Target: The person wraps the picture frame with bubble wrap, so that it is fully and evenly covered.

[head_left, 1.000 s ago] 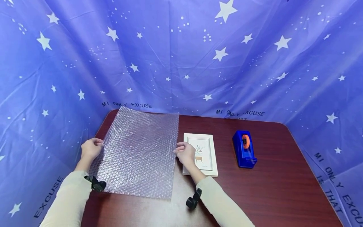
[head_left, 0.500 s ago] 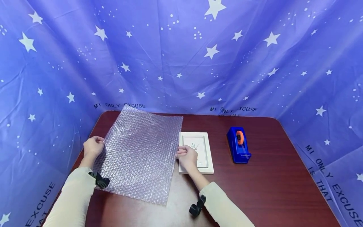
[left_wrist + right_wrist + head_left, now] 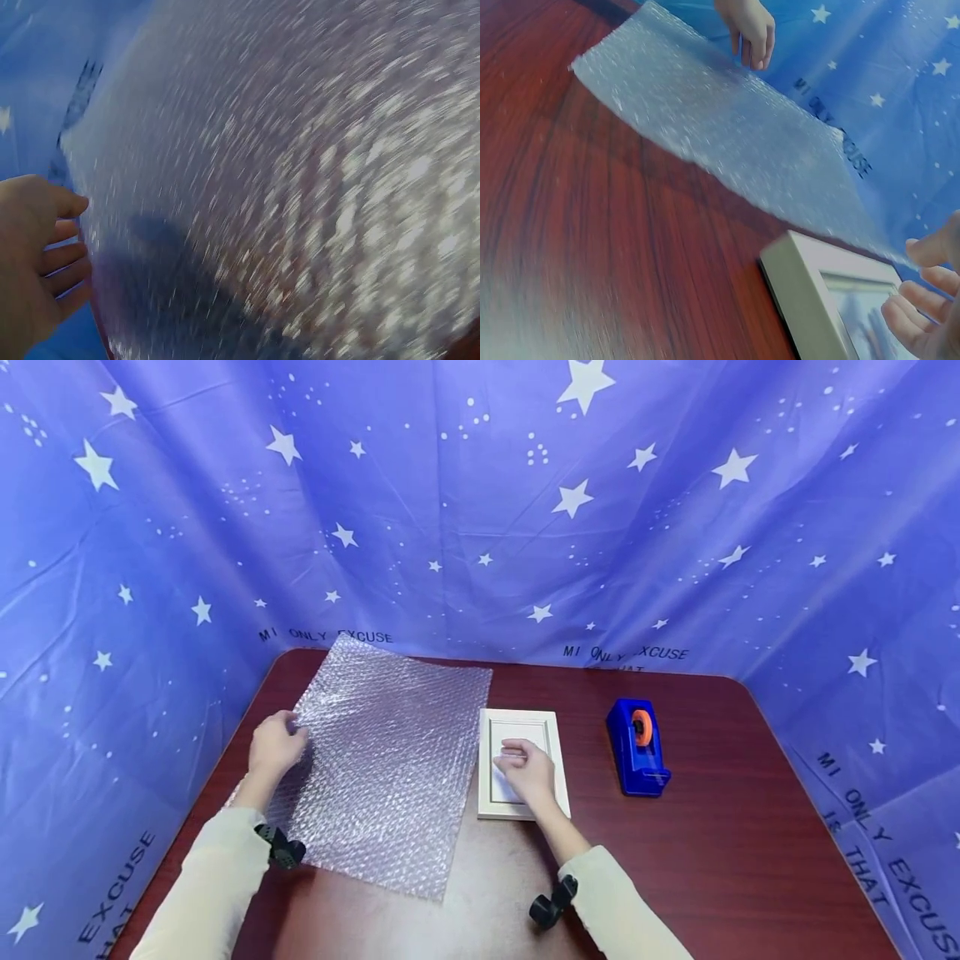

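A sheet of clear bubble wrap (image 3: 390, 760) lies spread over the left part of the table. My left hand (image 3: 276, 747) is over its left edge, fingers loosely bent and holding nothing; the left wrist view shows the fingers (image 3: 66, 259) apart from one another beside the sheet. A white picture frame (image 3: 487, 806) lies flat against the sheet's right edge. Above the frame is my right hand (image 3: 528, 770), its fingers (image 3: 922, 300) spread and relaxed with nothing between them. The hand covers much of the picture inside.
To the right stands a blue tape dispenser (image 3: 637, 768) with an orange-cored roll (image 3: 642, 727). The dark red wooden table (image 3: 735, 827) has a blue star-printed curtain (image 3: 450, 527) around its back and sides.
Both hands have let go of the bubble wrap's edges. The right hand has moved right, over the picture frame; the left has shifted slightly inward. The sheet has turned a little and slid right.
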Tool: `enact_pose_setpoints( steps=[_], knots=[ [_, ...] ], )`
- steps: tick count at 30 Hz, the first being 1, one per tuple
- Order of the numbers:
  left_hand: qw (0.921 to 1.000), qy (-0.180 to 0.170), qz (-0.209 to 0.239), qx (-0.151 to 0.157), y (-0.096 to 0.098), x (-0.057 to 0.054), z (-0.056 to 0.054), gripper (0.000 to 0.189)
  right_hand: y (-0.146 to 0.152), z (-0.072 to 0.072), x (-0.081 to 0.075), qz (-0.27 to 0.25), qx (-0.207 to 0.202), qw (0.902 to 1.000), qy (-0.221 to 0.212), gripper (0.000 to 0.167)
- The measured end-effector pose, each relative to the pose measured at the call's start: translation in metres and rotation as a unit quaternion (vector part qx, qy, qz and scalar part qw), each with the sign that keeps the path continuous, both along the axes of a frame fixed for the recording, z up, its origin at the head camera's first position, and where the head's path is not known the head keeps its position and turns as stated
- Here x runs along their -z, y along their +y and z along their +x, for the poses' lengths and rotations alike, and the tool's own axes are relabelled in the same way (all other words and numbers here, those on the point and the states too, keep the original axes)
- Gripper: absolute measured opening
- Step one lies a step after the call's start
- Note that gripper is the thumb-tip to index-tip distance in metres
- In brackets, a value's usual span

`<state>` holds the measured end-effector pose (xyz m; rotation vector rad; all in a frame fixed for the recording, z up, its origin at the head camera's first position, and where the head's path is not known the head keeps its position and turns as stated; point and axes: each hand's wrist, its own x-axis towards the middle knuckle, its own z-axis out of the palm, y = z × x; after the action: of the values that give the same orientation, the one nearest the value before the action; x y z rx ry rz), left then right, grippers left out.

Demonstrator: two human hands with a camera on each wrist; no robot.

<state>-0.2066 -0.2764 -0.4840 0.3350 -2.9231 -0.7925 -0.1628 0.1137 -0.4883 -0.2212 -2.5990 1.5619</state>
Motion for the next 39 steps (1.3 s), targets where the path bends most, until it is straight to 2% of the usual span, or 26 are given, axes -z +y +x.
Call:
enact_pose_setpoints(
  steps=[4, 7, 11, 16, 20, 24, 26, 30, 39],
  knots=[
    [0.9980, 0.014, -0.024, 0.056, 0.030, -0.004, -0.002, 0.045, 0.019, 0.000, -0.001, 0.007, 0.018, 0.9998, -0.011, 0.030],
    [0.9955, 0.011, -0.016, 0.093, 0.053, -0.006, -0.001, 0.046, 0.032, 0.001, -0.004, 0.018, 0.034, 0.9992, -0.015, 0.031],
    [0.9889, 0.014, 0.024, 0.146, 0.087, -0.007, 0.000, 0.047, 0.049, 0.001, -0.003, 0.030, 0.059, 0.9976, -0.021, 0.033],
    [0.9756, 0.011, 0.082, 0.203, 0.132, -0.011, 0.003, 0.045, 0.072, 0.001, 0.004, 0.035, 0.079, 0.9961, -0.014, 0.034],
    [0.9653, 0.005, 0.122, 0.231, 0.166, -0.010, 0.008, 0.036, 0.085, 0.001, 0.009, 0.046, 0.084, 0.9952, -0.021, 0.035],
    [0.9552, -0.008, 0.151, 0.254, 0.193, -0.009, 0.015, 0.029, 0.092, 0.001, 0.014, 0.046, 0.070, 0.9955, -0.045, 0.039],
    [0.9507, -0.006, 0.154, 0.269, 0.203, -0.007, 0.017, 0.028, 0.092, 0.001, 0.017, 0.054, 0.061, 0.9952, -0.054, 0.040],
    [0.9475, -0.006, 0.150, 0.282, 0.214, -0.003, 0.021, 0.026, 0.091, 0.001, 0.022, 0.076, 0.055, 0.9940, -0.057, 0.041],
    [0.9480, 0.000, 0.136, 0.287, 0.221, 0.001, 0.027, 0.024, 0.085, 0.004, 0.025, 0.148, 0.065, 0.9861, -0.037, 0.031]
  ],
)
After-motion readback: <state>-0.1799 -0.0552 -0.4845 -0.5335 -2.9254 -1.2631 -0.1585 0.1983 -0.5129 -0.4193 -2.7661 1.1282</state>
